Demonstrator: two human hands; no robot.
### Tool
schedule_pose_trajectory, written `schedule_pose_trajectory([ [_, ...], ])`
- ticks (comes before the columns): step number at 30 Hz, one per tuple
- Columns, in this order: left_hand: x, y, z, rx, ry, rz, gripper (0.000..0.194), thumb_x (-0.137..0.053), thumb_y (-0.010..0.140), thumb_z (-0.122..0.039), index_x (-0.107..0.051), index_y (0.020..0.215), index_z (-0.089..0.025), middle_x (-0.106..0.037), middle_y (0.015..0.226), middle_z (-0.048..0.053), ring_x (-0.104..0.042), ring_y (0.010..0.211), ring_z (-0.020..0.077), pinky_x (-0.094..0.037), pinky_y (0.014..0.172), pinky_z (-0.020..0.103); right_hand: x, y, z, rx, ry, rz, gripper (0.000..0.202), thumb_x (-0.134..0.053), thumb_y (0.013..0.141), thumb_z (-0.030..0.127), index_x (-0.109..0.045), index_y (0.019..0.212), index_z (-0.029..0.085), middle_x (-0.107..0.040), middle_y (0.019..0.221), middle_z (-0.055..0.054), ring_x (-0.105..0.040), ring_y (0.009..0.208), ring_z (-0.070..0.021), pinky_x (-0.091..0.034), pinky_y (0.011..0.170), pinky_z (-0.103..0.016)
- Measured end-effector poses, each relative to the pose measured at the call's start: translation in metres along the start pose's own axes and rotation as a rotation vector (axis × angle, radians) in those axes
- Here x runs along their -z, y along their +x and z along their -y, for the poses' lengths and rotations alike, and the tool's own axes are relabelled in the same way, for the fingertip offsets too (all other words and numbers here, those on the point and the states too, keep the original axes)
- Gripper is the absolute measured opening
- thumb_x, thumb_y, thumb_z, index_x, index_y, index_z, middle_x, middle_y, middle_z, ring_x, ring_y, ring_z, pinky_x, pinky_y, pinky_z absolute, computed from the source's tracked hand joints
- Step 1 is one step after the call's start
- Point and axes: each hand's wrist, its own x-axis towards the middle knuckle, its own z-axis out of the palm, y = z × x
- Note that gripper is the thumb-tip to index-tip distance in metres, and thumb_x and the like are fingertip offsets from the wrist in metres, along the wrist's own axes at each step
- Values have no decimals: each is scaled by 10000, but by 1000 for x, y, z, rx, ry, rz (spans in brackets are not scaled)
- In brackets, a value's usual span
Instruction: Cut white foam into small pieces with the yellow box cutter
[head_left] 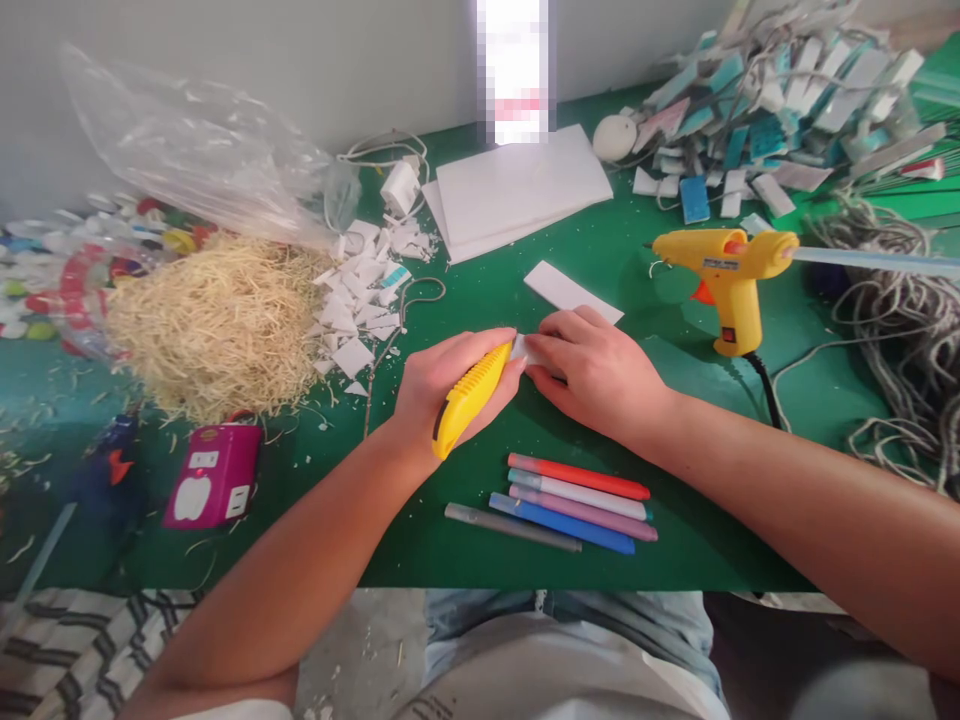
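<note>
My left hand [424,388] is closed around a yellow utility knife [472,402], whose ribbed handle slants down toward my wrist. Its front end meets a small white foam-board piece [522,350], mostly covered by fingers. On that piece's other side, my right hand [596,365] has its fingertips pressed onto it. A white foam-board strip [564,288] lies just beyond my right knuckles. Nearer to me, several markers rest side by side, among them a red marker [577,477] and a blue marker [570,524].
A yellow hot glue gun [724,270] stands at right, its cord [763,385] trailing forward. White sheets [525,190] lie at the back. Left are wood shavings [217,325], white scraps [349,310] and a magenta power box [214,475]. Grey cord [900,300] and foam offcuts [765,130] fill the right.
</note>
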Motion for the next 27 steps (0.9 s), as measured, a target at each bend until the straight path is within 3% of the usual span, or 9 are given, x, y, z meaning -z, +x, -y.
schedule_pose_trajectory([
  [14,11,6,-6,71,20,59,125,-605,903,-219,-727,877,-212,-813,838,19,-766,700,168,-621,665,252,0,2,1,-20,-15,24,280,-515,995,231,-776,986,131,-675,1014,-160,-532,923,-265,-518,782,-415],
  [27,11,-5,-5,124,13,-5,125,-633,897,-217,-755,916,-205,-818,845,5,-768,690,154,-622,674,227,1,1,1,-20,24,24,256,-521,976,211,-762,1002,131,-673,1041,-168,-530,930,-270,-518,792,-420],
])
